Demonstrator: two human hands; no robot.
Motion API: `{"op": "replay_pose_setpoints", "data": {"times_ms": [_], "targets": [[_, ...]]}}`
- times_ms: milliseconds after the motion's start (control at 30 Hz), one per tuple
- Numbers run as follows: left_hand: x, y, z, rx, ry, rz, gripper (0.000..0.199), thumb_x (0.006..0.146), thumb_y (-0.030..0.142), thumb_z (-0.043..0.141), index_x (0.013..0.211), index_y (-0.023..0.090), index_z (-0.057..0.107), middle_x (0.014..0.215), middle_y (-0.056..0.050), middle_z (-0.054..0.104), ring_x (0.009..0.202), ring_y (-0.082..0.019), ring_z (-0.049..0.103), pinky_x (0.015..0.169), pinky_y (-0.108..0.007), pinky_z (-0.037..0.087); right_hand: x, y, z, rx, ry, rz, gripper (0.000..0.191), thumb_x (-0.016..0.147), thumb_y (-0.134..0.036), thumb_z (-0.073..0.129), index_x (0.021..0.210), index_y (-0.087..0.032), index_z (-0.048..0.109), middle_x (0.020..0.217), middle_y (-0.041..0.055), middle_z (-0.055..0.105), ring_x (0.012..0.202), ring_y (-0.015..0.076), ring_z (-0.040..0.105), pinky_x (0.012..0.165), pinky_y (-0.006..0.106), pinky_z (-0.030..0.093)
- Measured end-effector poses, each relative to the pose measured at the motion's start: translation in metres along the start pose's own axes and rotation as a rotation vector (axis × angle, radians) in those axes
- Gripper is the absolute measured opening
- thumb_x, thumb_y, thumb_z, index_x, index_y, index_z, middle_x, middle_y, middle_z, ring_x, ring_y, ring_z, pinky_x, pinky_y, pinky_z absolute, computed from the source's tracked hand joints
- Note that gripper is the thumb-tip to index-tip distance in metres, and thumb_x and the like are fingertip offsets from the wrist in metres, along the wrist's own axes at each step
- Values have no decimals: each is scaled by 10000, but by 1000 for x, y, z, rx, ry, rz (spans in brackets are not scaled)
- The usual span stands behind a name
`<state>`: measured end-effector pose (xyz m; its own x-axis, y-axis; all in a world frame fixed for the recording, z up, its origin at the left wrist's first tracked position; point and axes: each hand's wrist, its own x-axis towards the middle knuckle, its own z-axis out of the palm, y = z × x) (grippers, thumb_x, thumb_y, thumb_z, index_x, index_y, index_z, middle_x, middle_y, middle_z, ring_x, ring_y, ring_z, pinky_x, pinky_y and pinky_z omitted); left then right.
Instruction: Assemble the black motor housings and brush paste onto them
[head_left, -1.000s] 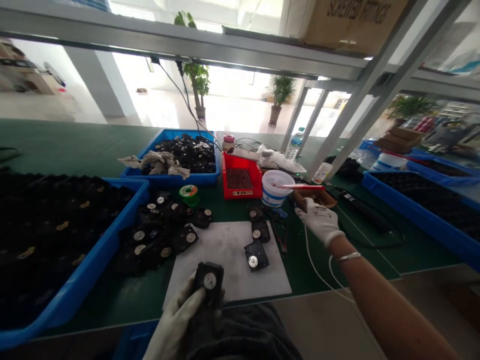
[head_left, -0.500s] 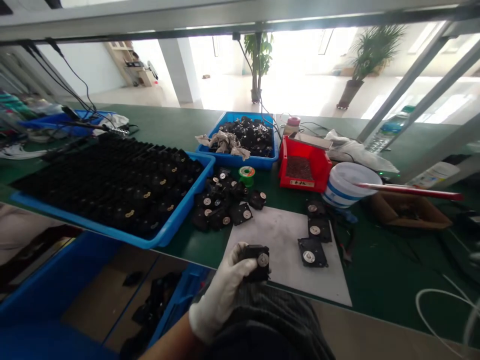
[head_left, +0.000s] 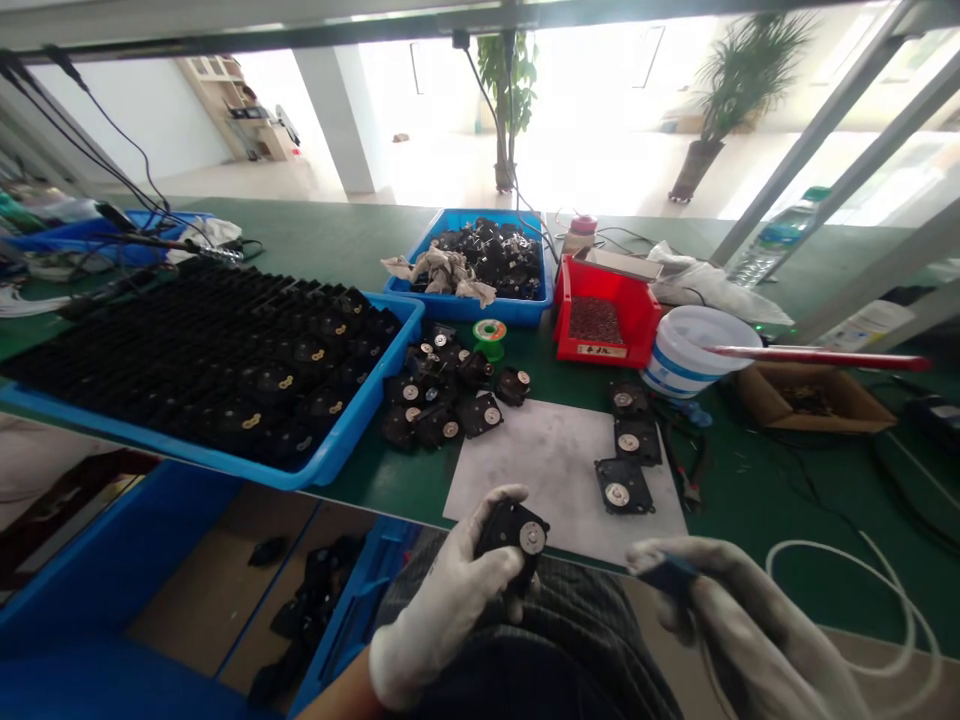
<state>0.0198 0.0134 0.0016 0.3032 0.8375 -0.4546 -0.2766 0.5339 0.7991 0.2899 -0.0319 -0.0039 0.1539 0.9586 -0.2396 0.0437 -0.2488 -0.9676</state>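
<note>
Near the front edge of the bench, my left hand (head_left: 442, 600), in a white glove, is closed around a black motor-like part (head_left: 504, 527) with a round silver disc facing up. Lower right, my gloved right hand (head_left: 765, 615) grips a dark blue object (head_left: 670, 574) with a thin cable trailing down; motion blur hides its exact kind. Behind my hands lies a pale sheet (head_left: 547, 450). Three similar black parts (head_left: 628, 490) sit in a column along its right side. A loose pile of such parts (head_left: 439, 395) lies past its left edge.
A blue tray (head_left: 337, 465) packed with black parts stands at left. Farther back are another blue tray (head_left: 472, 309), a green solder spool (head_left: 490, 338), a red bin (head_left: 641, 345) of small brown pieces, a white bucket (head_left: 679, 365) and pliers (head_left: 690, 490). Blue crates (head_left: 67, 640) stand below the bench.
My right hand has come into view from the lower right, holding the dark blue object. My left hand has turned the black part so its disc shows more fully. The view has tilted slightly.
</note>
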Motion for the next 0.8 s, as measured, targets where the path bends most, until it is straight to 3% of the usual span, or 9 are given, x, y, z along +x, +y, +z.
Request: {"op": "replay_pose_setpoints", "data": {"times_ms": [133, 267, 367, 467, 600, 800], "targets": [[0, -8, -4, 4, 43, -8, 665, 838, 345, 756, 1452, 238, 525, 894, -3, 625, 634, -112, 562, 550, -208, 466, 12, -24, 37, 116, -80, -93, 487, 903, -562, 821, 1300, -301, 714, 997, 47, 728, 838, 191, 688, 689, 183, 590], [1, -11, -7, 57, 81, 31, 609, 831, 322, 775, 1402, 214, 594, 998, -31, 660, 790, -163, 622, 676, -249, 527, 18, -29, 55, 44, -161, -44, 466, 949, -669, 723, 1064, -219, 769, 775, 35, 652, 653, 167, 610, 567, 214, 540], [1, -9, -8, 89, 71, 66, 573, 826, 323, 757, 1366, 186, 624, 1086, -62, 696, 917, -206, 645, 787, -280, 549, 20, -17, 68, -87, -227, -84, 475, 953, -677, 692, 1082, -224, 746, 888, 79, 709, 768, 228, 680, 650, 280, 585], [1, -5, -9, 145, 65, 77, 583, 815, 341, 742, 1365, 180, 631, 1149, -76, 714, 1008, -242, 654, 845, -300, 556, 23, -4, 76, -188, -222, -141, 363, 1022, -568, 610, 1183, -252, 684, 957, 70, 726, 839, 230, 703, 730, 295, 593], [1, -2, -10, 266, 51, 97, 608, 764, 332, 716, 1346, 165, 661, 1157, -78, 734, 1058, -272, 665, 884, -313, 549, 29, -3, 79, -297, -306, -157, 177, 1047, -403, 550, 1050, -243, 626, 855, 13, 689, 758, 182, 680, 694, 247, 550], [1, -2, -8, 323, 30, 107, 633, 732, 348, 691, 1337, 160, 673, 1208, -88, 737, 1112, -308, 664, 932, -350, 535, 27, -14, 82, -303, -330, -199, 155, 1050, -347, 501, 983, -236, 586, 857, 2, 660, 799, 171, 657, 729, 230, 520]]}}
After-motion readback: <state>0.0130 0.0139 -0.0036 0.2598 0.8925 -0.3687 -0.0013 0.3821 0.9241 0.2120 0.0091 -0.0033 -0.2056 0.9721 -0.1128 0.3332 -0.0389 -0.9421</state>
